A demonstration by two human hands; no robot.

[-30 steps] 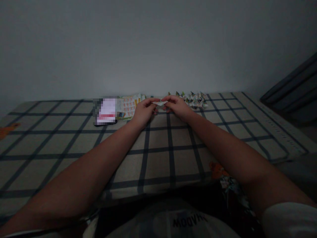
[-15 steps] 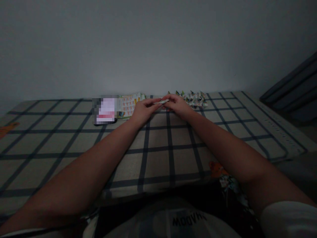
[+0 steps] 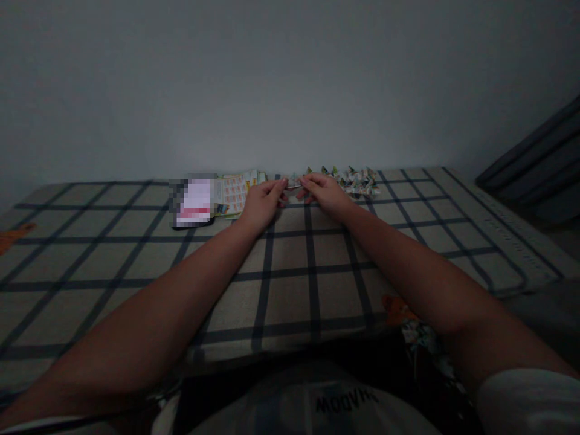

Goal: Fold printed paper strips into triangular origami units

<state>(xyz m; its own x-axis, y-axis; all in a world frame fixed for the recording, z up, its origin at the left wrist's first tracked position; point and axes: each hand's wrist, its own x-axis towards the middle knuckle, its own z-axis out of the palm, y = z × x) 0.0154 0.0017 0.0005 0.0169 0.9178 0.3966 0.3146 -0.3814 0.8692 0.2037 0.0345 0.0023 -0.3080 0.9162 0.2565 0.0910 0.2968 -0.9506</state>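
Between my two hands is a small piece of folded paper [image 3: 294,185], pale and partly hidden by the fingers. My left hand [image 3: 266,199] pinches its left end between thumb and fingers. At the right end, the thumb and fingers of my right hand [image 3: 321,190] close on the same paper. Just behind and right of my right hand lies a group of small folded paper pieces [image 3: 360,180] with pointed tips. A stack of printed paper sheets [image 3: 234,192] lies left of my left hand.
A phone [image 3: 194,202] with a lit, blurred screen lies left of the sheets. The checked tablecloth [image 3: 290,290] covers the table up to the grey wall [image 3: 290,84]. Dark striped fabric [image 3: 539,157] hangs at the far right.
The fingertips have moved slightly apart, and my left thumb now points up along the paper. The paper appears narrower between the hands. Both forearms stay in place.
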